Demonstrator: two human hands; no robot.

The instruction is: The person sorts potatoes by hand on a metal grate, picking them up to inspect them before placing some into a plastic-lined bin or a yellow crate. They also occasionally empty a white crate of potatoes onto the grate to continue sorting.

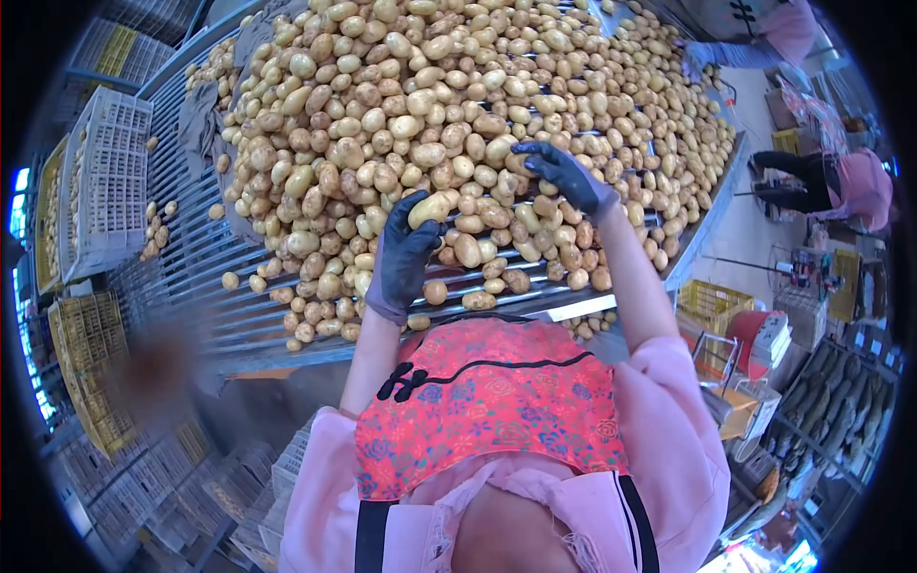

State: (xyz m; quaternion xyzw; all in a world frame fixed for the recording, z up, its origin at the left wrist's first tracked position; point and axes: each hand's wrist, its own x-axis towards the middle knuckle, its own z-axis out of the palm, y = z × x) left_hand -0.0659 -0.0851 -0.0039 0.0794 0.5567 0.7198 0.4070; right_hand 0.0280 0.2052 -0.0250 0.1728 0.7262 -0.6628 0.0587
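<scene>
My left hand (405,256), in a dark coated glove, has its thumb and fingers curled round a yellow potato (429,210) held just above the pile. A brownish potato (519,164) sits between the thumb and fingers of my gloved right hand (565,177); its far side blends into the heap. Both hands are over the near side of a large heap of potatoes (382,105). Beneath it lies a table of metal rollers or bars (205,277), with loose potatoes scattered near its front edge.
White crates (115,177) and yellow crates (91,353) line the left side. A blurred brown shape (158,372) shows at lower left. Grey cloths (201,129) lie beside the heap. At upper right, another person's gloved hand (702,55) reaches the potatoes; a person in pink (860,186) stands beyond.
</scene>
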